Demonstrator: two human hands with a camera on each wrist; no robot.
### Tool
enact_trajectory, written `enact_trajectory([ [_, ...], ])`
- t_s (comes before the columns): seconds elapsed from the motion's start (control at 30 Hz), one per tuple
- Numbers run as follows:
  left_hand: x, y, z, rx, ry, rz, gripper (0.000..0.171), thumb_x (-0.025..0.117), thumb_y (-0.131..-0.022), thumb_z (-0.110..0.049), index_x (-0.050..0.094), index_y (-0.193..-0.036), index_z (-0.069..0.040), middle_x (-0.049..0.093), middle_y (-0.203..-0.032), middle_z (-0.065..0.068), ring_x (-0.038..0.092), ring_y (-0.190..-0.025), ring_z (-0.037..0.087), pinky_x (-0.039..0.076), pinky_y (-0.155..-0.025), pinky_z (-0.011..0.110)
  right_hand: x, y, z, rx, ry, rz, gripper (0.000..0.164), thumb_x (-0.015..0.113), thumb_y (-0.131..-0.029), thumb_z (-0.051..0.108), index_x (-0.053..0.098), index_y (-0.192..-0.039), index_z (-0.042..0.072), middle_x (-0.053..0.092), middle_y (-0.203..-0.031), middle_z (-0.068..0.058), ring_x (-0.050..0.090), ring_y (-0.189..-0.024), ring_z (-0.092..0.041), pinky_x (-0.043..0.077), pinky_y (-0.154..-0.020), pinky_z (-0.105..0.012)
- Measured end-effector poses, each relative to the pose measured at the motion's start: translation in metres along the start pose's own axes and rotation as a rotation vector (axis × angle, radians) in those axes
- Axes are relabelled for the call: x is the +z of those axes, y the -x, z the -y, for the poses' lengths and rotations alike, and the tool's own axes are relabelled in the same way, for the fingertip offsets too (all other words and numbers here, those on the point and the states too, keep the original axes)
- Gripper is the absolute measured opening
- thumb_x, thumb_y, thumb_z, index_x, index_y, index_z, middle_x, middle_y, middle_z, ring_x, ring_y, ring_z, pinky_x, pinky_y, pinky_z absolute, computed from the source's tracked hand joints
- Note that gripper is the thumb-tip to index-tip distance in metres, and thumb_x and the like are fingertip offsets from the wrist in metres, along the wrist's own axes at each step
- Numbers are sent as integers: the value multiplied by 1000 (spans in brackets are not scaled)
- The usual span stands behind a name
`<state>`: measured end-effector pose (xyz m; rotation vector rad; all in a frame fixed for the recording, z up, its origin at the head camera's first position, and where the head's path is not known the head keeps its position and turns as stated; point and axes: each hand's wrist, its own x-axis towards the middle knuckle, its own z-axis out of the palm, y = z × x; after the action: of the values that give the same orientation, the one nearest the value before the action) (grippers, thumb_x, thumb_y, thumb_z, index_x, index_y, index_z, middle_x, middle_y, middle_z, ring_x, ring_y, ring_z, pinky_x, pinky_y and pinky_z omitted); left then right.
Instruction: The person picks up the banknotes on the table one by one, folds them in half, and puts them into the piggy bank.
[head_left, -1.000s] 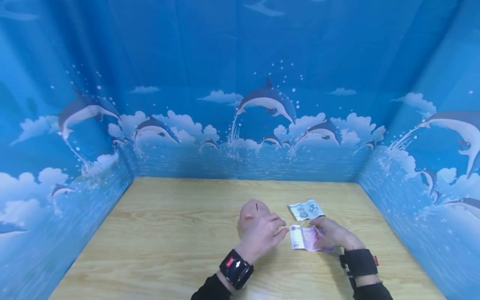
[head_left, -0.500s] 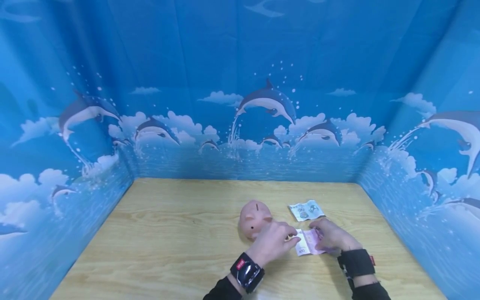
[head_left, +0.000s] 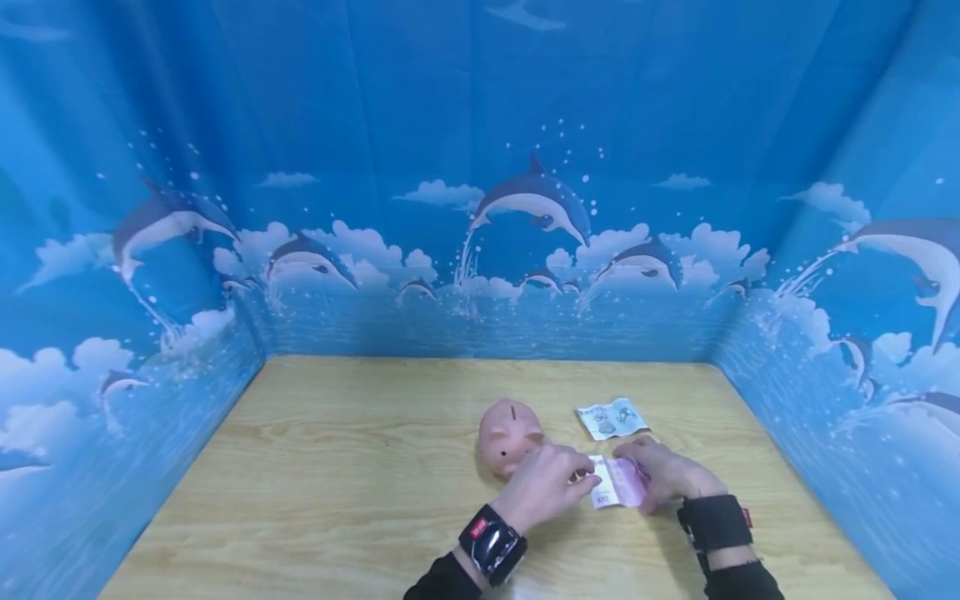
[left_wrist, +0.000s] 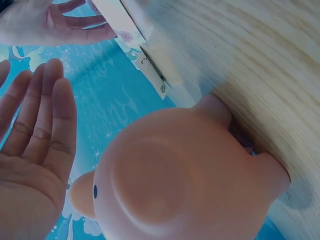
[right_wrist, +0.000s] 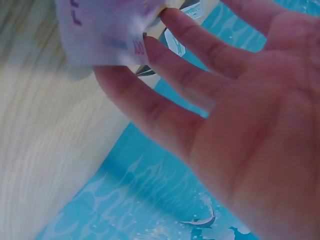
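A pink-purple banknote (head_left: 617, 482) marked 100 lies between my hands, creased near its middle. My left hand (head_left: 542, 485) has its thumb and forefinger tips at the note's left edge, and its other fingers (left_wrist: 61, 115) look fairly straight in the left wrist view. My right hand (head_left: 671, 475) grips the note's right end, which is turned up; in the right wrist view the fingertips meet the edge of the purple note (right_wrist: 107, 32). A pink piggy bank (head_left: 504, 433) with a slot on top stands just beyond my left hand, its snout (left_wrist: 150, 182) facing the left wrist camera.
A greenish banknote (head_left: 611, 419) lies flat behind the purple one, close to my right hand. The wooden table (head_left: 360, 467) is bordered by a blue curtain (head_left: 420, 108) printed with dolphins at the back and both sides.
My left hand has moved right, away from the piggy bank, to the note's left edge. The note shifted slightly right, and my right fingers have turned its right end up.
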<state>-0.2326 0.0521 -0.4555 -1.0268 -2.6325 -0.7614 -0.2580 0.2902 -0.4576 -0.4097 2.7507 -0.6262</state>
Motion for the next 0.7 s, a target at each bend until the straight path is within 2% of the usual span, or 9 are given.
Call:
enact_trajectory([
  [0.17,1,-1,0,-14,-5,4,16,66,-93,-34,74,-102,-23,74,-87,-11,44,-54,-12,36,-47,4,1,-2,1,0,27,-29,84,83,-46,-6,59,-126,4,53,-123,-17,55,-103,-31,53,-84,-49],
  [0.3,2,-1,-1,-15,-16,13,15,66,-93,-35,75,-100,-25,74,-85,-12,42,-51,-12,35,-47,5,1,-3,-1,-11,42,-42,80,83,-45,-5,60,-122,0,56,-119,-16,56,-100,-29,53,-84,-47],
  [0.47,5,-1,-1,-6,-10,15,15,66,-93,-34,75,-98,-23,73,-82,-12,43,-53,-12,36,-49,3,-2,-4,-2,-14,16,-28,77,88,-51,5,59,-122,-2,57,-120,-19,57,-104,-32,51,-91,-53],
  [0.57,5,-1,-1,-11,-3,12,18,67,-92,-35,75,-101,-21,73,-83,-11,45,-55,-12,37,-51,3,-4,-4,-1,-55,-5,-41,82,91,-54,13,57,-125,-7,59,-120,-21,58,-107,-34,49,-94,-54],
  [0.7,6,-1,-2,-33,17,17,23,67,-92,-38,73,-106,-20,73,-87,-9,47,-57,-10,38,-52,3,-9,-5,1,-208,3,-85,73,90,-57,16,60,-118,-9,63,-110,-16,59,-99,-28,53,-89,-45],
])
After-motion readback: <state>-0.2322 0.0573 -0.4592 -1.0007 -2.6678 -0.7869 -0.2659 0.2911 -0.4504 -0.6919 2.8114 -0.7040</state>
